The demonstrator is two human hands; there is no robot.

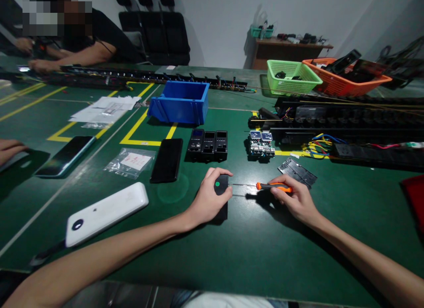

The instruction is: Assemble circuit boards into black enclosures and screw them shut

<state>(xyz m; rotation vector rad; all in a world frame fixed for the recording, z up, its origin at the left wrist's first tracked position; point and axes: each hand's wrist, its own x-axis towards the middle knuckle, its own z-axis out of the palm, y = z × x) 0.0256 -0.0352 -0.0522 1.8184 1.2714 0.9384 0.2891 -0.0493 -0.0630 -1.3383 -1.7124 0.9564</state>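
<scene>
Bare arms (pixel 99 255) crossed the near edge of the green table (pixel 258 264). The left hand (pixel 210 195) gripped a small black box (pixel 221 213), a bit in from the middle of that edge. The box had straight sides and a round green dot (pixel 217 184), and the hand hid part of it. The right hand (pixel 298 199) held a screwdriver (pixel 274 187) by its orange and black handle. Its thin metal rod pointed at the box's right side; I could not tell if they touched.

Just behind the right hand lay a flat black piece (pixel 297 171), partly covered. Farther in stood three black blocks (pixel 208 145), with a black phone (pixel 166 160) to their left and two little boards (pixel 261 144) to their right. Toward the far edge, a blue bin (pixel 180 104) blocked part of a long dark strip (pixel 132 77). Colored wires (pixel 318 145) lay toward the right edge.
</scene>
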